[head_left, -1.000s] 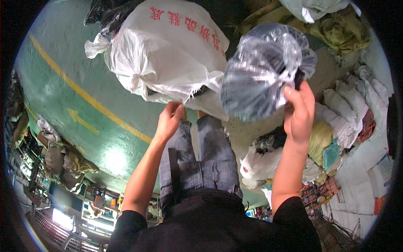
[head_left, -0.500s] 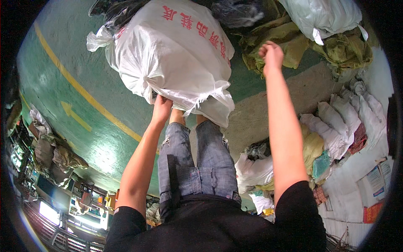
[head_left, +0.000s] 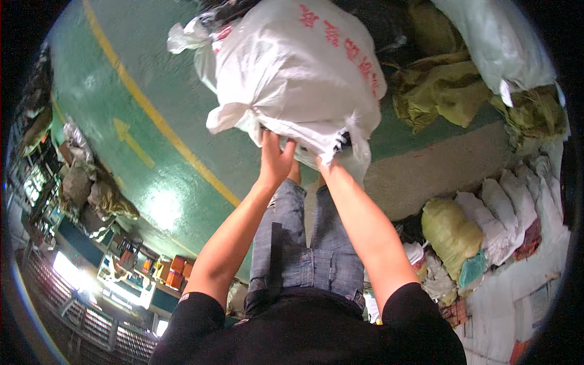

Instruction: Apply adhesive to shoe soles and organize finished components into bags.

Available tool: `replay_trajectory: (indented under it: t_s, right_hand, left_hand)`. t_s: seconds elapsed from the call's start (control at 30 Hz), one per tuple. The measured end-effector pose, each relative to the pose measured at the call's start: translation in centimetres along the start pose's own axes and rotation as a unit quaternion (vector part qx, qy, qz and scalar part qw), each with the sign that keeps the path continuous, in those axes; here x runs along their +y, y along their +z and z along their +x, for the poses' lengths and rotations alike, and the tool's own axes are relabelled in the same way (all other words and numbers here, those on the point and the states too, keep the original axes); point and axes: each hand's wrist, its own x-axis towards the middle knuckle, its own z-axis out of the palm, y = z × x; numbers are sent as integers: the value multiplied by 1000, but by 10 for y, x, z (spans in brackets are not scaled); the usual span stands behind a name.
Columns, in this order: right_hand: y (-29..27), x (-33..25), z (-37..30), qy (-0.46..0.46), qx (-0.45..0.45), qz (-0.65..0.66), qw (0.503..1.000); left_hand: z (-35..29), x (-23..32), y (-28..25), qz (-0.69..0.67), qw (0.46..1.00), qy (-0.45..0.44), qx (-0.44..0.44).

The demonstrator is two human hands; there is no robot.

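A large, full white woven sack point(head_left: 298, 67) with red printing lies before my legs, its corners knotted. My left hand point(head_left: 278, 157) is closed on the sack's near edge beside one knot, its fingertips tucked under the fabric. Close by on the right, my right hand point(head_left: 326, 163) reaches in at the frayed edge of the sack. The fabric covers its fingers, so their grip is hidden. Something dark shows through the gap at that frayed edge.
Olive-brown sacks point(head_left: 444, 91) and another white sack point(head_left: 502, 45) lie at the far right. Several filled sacks, one yellowish point(head_left: 450, 228), line the right wall. The green floor point(head_left: 164, 79) has a yellow line. Shelving and bundles stand at the left.
My right hand has come down from the upper right to the sack's frayed edge. My left hand stays at the near edge. The view has shifted, so the sack appears farther right.
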Motion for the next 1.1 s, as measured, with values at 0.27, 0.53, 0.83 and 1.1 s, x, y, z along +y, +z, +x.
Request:
replay_trajectory:
  t_s: [0.27, 0.53, 0.83, 1.1]
  right_hand:
    - [-19, 150, 62, -138, 283, -333, 889]
    - [-25, 142, 35, -111, 235, -388, 884]
    - [-94, 117, 13, -81, 176, -454, 870]
    - [-170, 54, 40, -57, 140, -529, 835]
  left_hand:
    - [11, 29, 19, 26, 992, 122, -23]
    - [2, 40, 12, -21, 988, 148, -47]
    - [3, 43, 7, -18, 988, 151, -32]
    - [11, 41, -1, -77, 988, 102, -89]
